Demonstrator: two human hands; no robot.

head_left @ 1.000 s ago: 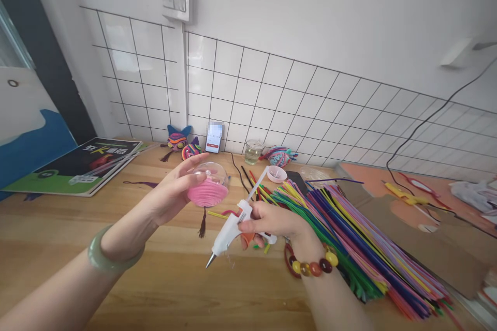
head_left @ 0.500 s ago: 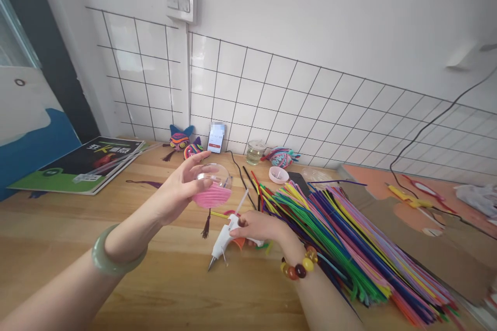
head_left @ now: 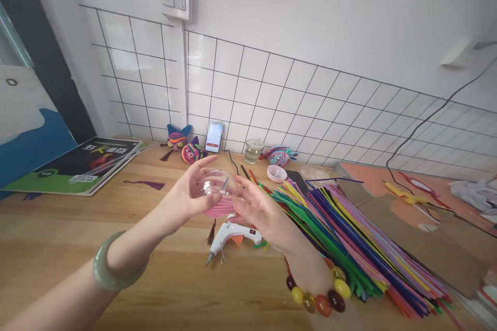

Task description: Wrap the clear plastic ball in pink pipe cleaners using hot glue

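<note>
Between both hands is a clear plastic ball [head_left: 218,182], its lower part covered in rows of pink pipe cleaner [head_left: 218,209]. My left hand [head_left: 190,194] grips it from the left, thumb across the front. From the right, the fingers and thumb of my right hand [head_left: 262,212] hold the ball's side. Just below, a white hot glue gun [head_left: 229,235] lies on the table with its nozzle toward the lower left. A dark tassel [head_left: 212,232] lies beside the gun, and a bit of orange material [head_left: 236,240] shows under it.
Bundles of coloured pipe cleaners [head_left: 330,232] lie to the right. Behind stand striped craft figures [head_left: 194,151], a phone [head_left: 214,137], a glass jar [head_left: 253,151] and a pink bowl [head_left: 277,173]. A purple tassel [head_left: 145,184] and a book [head_left: 97,158] lie left; a yellow tool [head_left: 406,194] lies right.
My right hand has let go of the glue gun, leaving it on the table, and moved up to the ball. The left hand keeps its hold.
</note>
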